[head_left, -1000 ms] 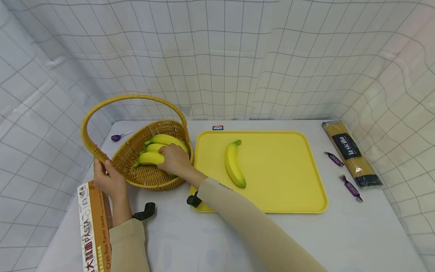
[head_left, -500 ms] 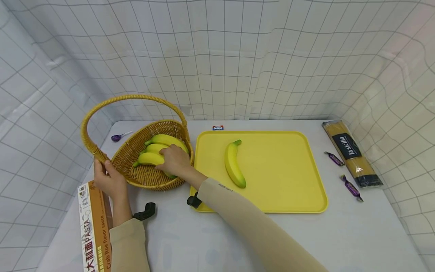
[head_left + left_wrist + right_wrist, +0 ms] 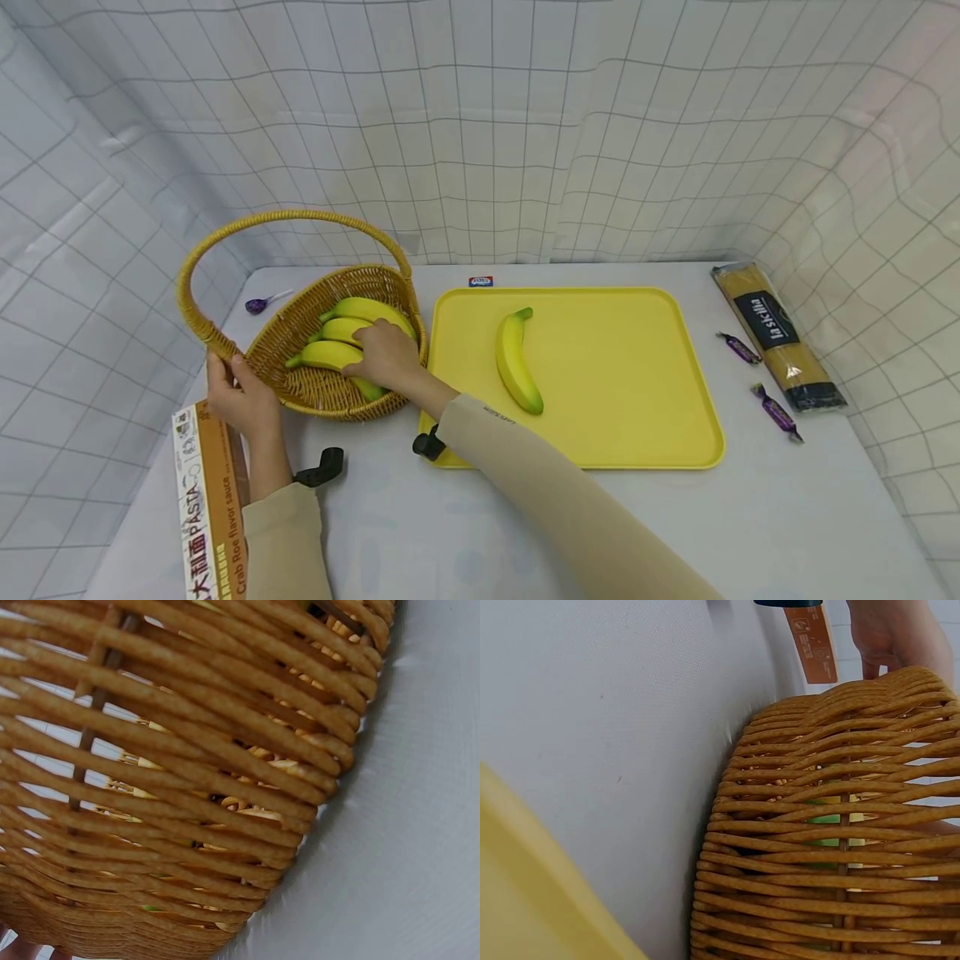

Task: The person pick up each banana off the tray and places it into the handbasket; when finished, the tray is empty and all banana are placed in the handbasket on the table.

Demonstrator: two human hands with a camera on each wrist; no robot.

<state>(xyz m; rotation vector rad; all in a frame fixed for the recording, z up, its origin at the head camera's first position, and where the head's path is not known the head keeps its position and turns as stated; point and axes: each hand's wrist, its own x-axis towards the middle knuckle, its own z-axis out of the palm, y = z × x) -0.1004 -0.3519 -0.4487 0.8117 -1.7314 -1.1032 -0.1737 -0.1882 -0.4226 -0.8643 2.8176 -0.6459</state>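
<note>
A woven wicker basket [image 3: 315, 408] with a tall hoop handle stands at the left of the table. My left hand [image 3: 243, 400] grips its rim at the near foot of the handle; the right wrist view also catches that hand behind the wicker wall [image 3: 780, 847]. Several bananas [image 3: 360, 308] lie inside. Reaching over the right rim, my right hand [image 3: 386, 358] pinches the front banana [image 3: 318, 354], its thumb on the near side. The fingertips are partly hidden among the fruit. Another banana [image 3: 516, 362] lies on the yellow tray [image 3: 622, 375]. Wicker [image 3: 165, 780] fills most of the left wrist view.
A pasta box [image 3: 213, 500] lies beside my left forearm. A lollipop [image 3: 258, 305] is behind the basket, a small red-and-blue packet [image 3: 481, 282] behind the tray. At right are a pasta bag [image 3: 776, 333] and two purple wrapped candies [image 3: 778, 414]. Gridded curtains surround the table.
The front banana's stem end has shifted slightly left in the basket, and more of the green-tipped banana beneath shows. My left hand and the basket have stayed in place.
</note>
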